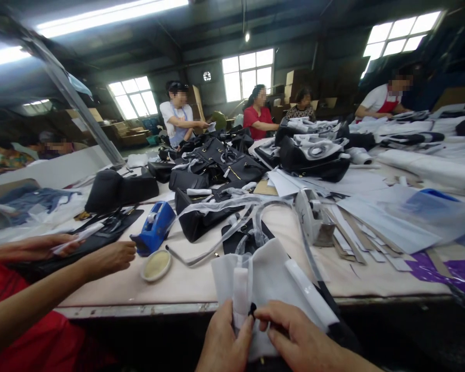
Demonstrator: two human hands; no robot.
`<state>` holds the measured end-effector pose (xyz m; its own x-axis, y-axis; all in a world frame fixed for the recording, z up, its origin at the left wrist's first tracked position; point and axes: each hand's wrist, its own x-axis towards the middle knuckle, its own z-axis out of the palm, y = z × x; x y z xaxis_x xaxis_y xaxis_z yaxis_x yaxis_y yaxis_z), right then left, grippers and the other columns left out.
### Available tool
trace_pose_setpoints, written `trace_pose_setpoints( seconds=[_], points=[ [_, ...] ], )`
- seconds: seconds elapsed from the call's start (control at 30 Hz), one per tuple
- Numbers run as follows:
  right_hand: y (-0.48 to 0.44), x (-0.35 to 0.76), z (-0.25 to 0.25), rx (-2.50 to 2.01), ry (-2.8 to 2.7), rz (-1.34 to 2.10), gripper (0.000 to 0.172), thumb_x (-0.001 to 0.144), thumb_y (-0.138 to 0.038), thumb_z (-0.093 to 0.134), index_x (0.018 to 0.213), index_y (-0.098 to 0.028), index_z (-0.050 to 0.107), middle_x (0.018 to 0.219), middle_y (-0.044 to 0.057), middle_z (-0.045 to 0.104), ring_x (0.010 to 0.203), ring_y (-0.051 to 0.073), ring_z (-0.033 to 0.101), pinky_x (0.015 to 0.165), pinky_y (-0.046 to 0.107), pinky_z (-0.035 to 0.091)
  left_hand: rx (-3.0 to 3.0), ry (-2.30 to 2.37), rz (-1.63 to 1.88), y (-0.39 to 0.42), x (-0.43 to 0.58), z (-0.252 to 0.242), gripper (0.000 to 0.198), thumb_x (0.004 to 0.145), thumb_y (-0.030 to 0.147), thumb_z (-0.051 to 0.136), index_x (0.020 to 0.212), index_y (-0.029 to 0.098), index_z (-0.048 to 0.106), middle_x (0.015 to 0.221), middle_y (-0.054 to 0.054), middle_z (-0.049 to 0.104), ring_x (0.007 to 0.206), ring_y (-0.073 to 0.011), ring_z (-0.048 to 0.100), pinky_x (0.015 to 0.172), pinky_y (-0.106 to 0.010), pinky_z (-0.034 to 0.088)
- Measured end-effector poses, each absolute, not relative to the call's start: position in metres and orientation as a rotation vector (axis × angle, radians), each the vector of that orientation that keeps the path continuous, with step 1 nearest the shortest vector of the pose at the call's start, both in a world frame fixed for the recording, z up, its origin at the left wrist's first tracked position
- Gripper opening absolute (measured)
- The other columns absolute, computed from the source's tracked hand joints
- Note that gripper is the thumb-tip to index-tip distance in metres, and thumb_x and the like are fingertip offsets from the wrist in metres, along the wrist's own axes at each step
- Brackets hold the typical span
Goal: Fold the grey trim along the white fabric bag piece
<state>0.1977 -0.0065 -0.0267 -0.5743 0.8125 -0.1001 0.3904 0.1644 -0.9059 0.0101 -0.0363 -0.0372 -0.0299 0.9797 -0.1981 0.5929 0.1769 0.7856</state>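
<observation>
At the table's near edge, my left hand [227, 338] is closed around a strap wrapped in white foam [241, 292], thumb along its side. My right hand [298, 330] faces it with fingers curled in a pinch, close to a small black end [252, 309] by my left thumb. What exactly the right fingertips hold is hidden. Behind both hands rises a translucent white foam sheet [271, 268]. Another white wrapped strap [312, 292] slants down to the right, joining black material under my right hand. A black bag with plastic-wrapped handles [196, 219] lies just beyond.
On the left, a co-worker's hand [112, 257] reaches near a blue tape dispenser [155, 227] and a small round dish [155, 265]. A grey tape dispenser [315, 219] stands beside cardboard strips [356, 235]. Black bags [225, 160] pile up mid-table. Several people work beyond.
</observation>
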Motion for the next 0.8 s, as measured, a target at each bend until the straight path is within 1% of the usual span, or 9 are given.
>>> trace_pose_setpoints(
  seconds=[0.13,0.23,0.33,0.4,0.5,0.53,0.6,0.7,0.8],
  points=[
    [-0.007,0.228,-0.019,-1.149,-1.966,1.190,0.021,0.091,-0.021,0.048,0.097,-0.022,0.068,0.094,0.005,0.069,0.089,0.020,0.064,0.082,0.028,0.049,1.463,1.633,0.775,-0.038,0.007,-0.040,0.030,0.088,0.045,0.054,0.092,0.016,0.063,0.086,-0.009,0.069,0.083,-0.0267,0.063,0.077,-0.034,0.047],
    [0.000,0.249,-0.015,-1.229,-1.841,1.011,0.021,0.093,-0.029,0.050,0.098,-0.023,0.069,0.099,0.007,0.070,0.094,0.022,0.064,0.084,0.031,0.050,1.292,1.454,0.830,-0.036,0.005,-0.038,0.043,0.082,0.052,0.063,0.104,0.015,0.064,0.093,-0.010,0.071,0.090,-0.0287,0.064,0.079,-0.034,0.050],
    [0.009,0.264,-0.021,-1.348,-1.755,0.968,0.023,0.092,-0.034,0.052,0.102,-0.023,0.070,0.102,0.007,0.070,0.097,0.024,0.064,0.085,0.032,0.050,1.044,1.229,0.992,-0.033,0.003,-0.038,0.060,0.072,0.057,0.073,0.110,0.012,0.062,0.104,-0.015,0.072,0.100,-0.0328,0.066,0.084,-0.038,0.053],
    [0.013,0.269,-0.028,-1.410,-1.724,0.981,0.025,0.091,-0.036,0.052,0.102,-0.022,0.070,0.103,0.007,0.070,0.098,0.024,0.064,0.087,0.032,0.050,0.979,1.288,1.043,-0.033,0.001,-0.038,0.055,0.069,0.050,0.077,0.106,0.011,0.062,0.107,-0.018,0.071,0.099,-0.0331,0.068,0.085,-0.039,0.054],
    [0.016,0.274,-0.038,-1.450,-1.693,0.953,0.027,0.090,-0.037,0.052,0.103,-0.022,0.070,0.106,0.008,0.070,0.102,0.025,0.063,0.091,0.034,0.049,1.109,1.615,1.009,-0.035,-0.003,-0.038,0.046,0.071,0.038,0.075,0.108,0.013,0.061,0.105,-0.015,0.072,0.084,-0.0289,0.071,0.078,-0.037,0.057],
    [0.016,0.275,-0.041,-1.451,-1.692,0.938,0.027,0.090,-0.037,0.052,0.103,-0.021,0.070,0.107,0.008,0.070,0.103,0.025,0.063,0.093,0.035,0.048,1.157,1.650,1.003,-0.035,-0.004,-0.039,0.048,0.071,0.038,0.074,0.111,0.014,0.060,0.105,-0.015,0.072,0.084,-0.0286,0.071,0.078,-0.037,0.057],
    [0.018,0.276,-0.045,-1.457,-1.689,0.906,0.027,0.089,-0.037,0.052,0.102,-0.021,0.069,0.107,0.009,0.069,0.104,0.025,0.062,0.094,0.036,0.047,1.121,1.521,1.006,-0.035,-0.006,-0.045,0.054,0.073,0.042,0.072,0.116,0.012,0.059,0.105,-0.016,0.072,0.091,-0.0304,0.070,0.083,-0.039,0.056],
    [0.020,0.277,-0.050,-1.486,-1.677,0.899,0.027,0.087,-0.038,0.052,0.097,-0.020,0.070,0.103,0.009,0.069,0.101,0.026,0.062,0.092,0.038,0.048,0.977,1.322,0.998,-0.034,-0.010,-0.058,0.059,0.072,0.048,0.072,0.115,0.011,0.060,0.099,-0.017,0.074,0.095,-0.0328,0.069,0.086,-0.042,0.055],
    [0.023,0.279,-0.054,-1.527,-1.681,0.949,0.029,0.087,-0.038,0.049,0.095,-0.019,0.070,0.099,0.009,0.070,0.099,0.026,0.064,0.092,0.038,0.049,1.196,1.538,0.949,-0.031,-0.019,-0.067,0.050,0.068,0.046,0.075,0.108,0.017,0.067,0.094,-0.012,0.074,0.087,-0.0306,0.069,0.079,-0.036,0.055]
  ],
)
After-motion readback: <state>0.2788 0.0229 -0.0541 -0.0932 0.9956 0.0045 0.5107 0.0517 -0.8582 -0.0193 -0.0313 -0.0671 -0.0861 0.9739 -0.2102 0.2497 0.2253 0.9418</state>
